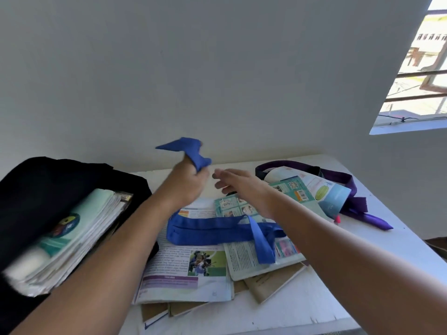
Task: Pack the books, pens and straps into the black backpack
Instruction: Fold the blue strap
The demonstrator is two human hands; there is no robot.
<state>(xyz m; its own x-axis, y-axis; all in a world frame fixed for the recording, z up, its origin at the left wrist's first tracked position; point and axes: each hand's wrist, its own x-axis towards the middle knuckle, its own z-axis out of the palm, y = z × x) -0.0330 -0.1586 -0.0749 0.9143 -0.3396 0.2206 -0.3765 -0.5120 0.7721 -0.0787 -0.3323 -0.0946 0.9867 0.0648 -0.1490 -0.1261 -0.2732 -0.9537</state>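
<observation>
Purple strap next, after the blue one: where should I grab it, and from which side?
Take the purple strap at its free end, which lies flat on the bare table, coming from the right with the right hand. Its far loop is partly tucked under the teal book, so pulling there would probably drag the books.

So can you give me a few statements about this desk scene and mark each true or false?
1. The left hand grips one end of the blue fabric strap. True.
2. The open black backpack already holds books. True.
3. The right hand holds a pen. False: it is open and holds nothing.
4. The purple fabric strap is inside the backpack. False: it lies on the white table.
</observation>
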